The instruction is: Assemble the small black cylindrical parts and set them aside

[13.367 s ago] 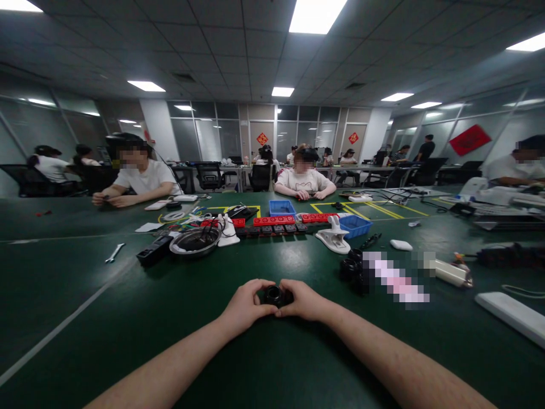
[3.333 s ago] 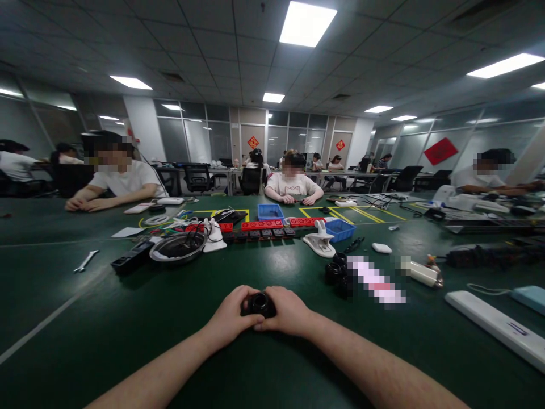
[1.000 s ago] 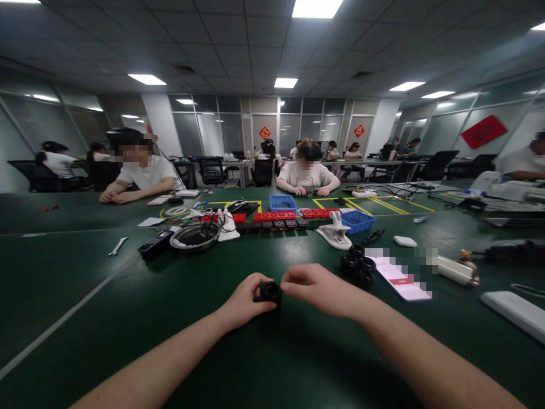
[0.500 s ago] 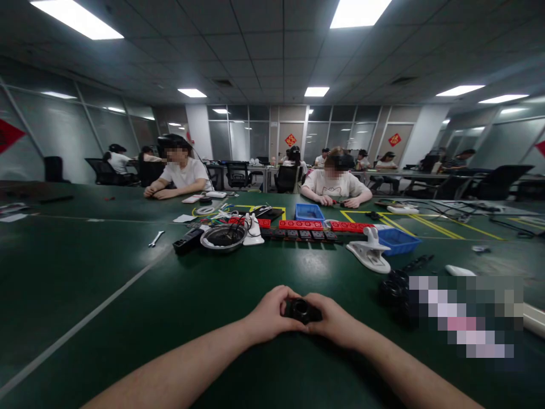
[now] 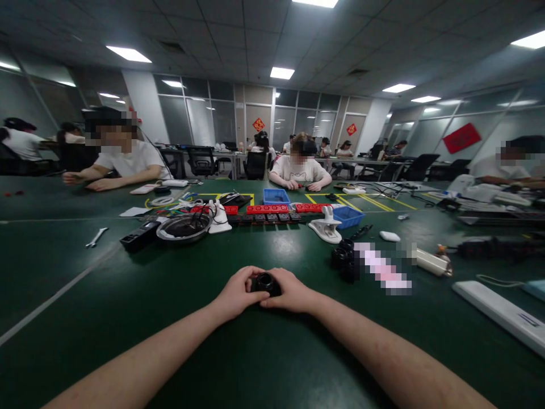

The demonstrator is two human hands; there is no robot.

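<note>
Between my two hands, low over the green table [image 5: 179, 352], is a small black part with a round opening [image 5: 265, 281] that faces up toward me. My left hand [image 5: 239, 292] wraps its left side, thumb along the near edge. From the other side my right hand [image 5: 289, 289] grips it, its thumb meeting the left one. The fingers cover most of the part, so its full shape and kind do not show. Off to the right lie several black round pieces [image 5: 344, 258].
Red and black socket strips [image 5: 272, 213] run across the table beyond my hands. Around them are a metal bowl [image 5: 183, 227], white clip-like stands [image 5: 327, 227], blue bins [image 5: 349, 217] and a wrench [image 5: 97, 237]. A long white housing [image 5: 498, 315] lies right. Co-workers sit around the table.
My view has turned to the right, bringing more of the table's right side and another person into sight. Both hands keep their hold on the black part, which looks slightly turned.
</note>
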